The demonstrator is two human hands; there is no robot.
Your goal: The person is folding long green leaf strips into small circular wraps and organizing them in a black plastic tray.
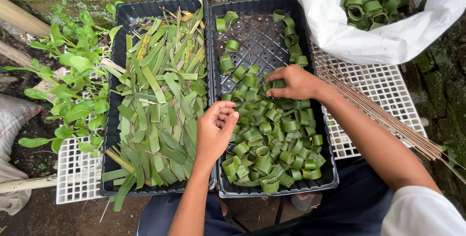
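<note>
1. Two bare forearms reach away from the camera over dark trousers; a white sleeve covers the right upper arm.
2. Left hand (215, 131) hovers palm-up at the seam between two black plastic trays, fingers curled loosely inward; its grip is released and holds nothing that shows.
3. Right hand (291, 82) rests palm-down on a heap of leaf rings (272, 136); fingertips press into the rings at the top of the heap; whether its grip is clenched on one cannot be told.
4. Leaf rings are short green strips rolled into loops; they fill the near half of the right tray (264, 42), with a few scattered along its far edge.
5. Left tray (121, 17) holds flat cut leaf strips (158, 105), green with some yellowing pieces.
6. Both trays sit side by side on white plastic grids (383, 85); thin brown sticks (383, 114) lie across the right grid.
7. White bag (349, 27) at far right, open, holds more green rings.
8. Leafy green seedlings (73, 85) stand to the left of the trays.
</note>
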